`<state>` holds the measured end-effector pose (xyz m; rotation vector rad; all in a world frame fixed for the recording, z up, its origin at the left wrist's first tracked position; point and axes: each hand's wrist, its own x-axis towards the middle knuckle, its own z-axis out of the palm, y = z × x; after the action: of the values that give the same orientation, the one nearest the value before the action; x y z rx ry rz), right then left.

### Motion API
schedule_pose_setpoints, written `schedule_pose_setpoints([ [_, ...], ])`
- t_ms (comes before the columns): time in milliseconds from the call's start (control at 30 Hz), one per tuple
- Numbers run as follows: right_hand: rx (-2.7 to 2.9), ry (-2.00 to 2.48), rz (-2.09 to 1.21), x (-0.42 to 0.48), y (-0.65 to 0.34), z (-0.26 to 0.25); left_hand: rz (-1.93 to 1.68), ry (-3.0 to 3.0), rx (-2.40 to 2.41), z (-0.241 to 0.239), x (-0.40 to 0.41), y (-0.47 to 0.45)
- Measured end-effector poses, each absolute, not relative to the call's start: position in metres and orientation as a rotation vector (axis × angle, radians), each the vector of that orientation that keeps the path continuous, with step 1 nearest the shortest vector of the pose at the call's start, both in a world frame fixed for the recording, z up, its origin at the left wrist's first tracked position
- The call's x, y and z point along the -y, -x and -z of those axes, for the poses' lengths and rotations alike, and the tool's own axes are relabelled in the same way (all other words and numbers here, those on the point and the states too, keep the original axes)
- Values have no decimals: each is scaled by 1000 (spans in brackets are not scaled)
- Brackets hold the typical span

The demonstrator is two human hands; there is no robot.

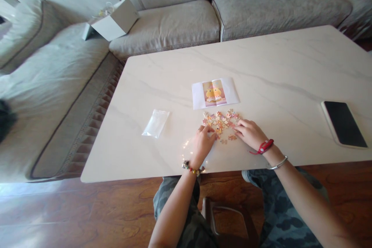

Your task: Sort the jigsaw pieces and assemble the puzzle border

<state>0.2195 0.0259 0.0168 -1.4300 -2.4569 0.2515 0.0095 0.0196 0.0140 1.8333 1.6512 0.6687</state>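
A loose heap of small jigsaw puzzle pieces [220, 122], mostly orange, yellow and pink, lies on the white table [151, 77]. My left hand [202, 142] rests at the heap's near left side, fingers bent but apart, the tips touching pieces. At the right side of the heap, my right hand [251, 133] reaches in with its fingers apart and their tips on pieces. Whether a single piece sits under either hand's fingertips is too small to tell. Just beyond the heap is a creased paper sheet [214, 93] with a printed picture of a yellow cartoon figure.
A clear plastic bag [156, 123] lies to the left of the pieces. Far to the right is a dark-screened tablet or phone [345, 124] in a light case. Behind the table runs a grey sofa [174, 23] bearing a white box [116, 19]. A brown stool [229, 217] stands below me.
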Motion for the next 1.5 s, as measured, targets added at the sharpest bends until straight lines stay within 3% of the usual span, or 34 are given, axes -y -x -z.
schedule_pose_setpoints([
  [467, 2519, 1408, 62, -21, -210, -19, -726, -2072, -1654, -10, -28, -23],
  [933, 2041, 1484, -438, -16, -241, -15, -513, -2361, -1466, -15, -15, -57],
  [1267, 2196, 1463, -386, -15, -235, -4, -389, -2626, -1348, -21, -34, -53],
  [1500, 2133, 1395, -380, -17, -230, -9, -618, -2342, -1350, -18, -30, -43],
])
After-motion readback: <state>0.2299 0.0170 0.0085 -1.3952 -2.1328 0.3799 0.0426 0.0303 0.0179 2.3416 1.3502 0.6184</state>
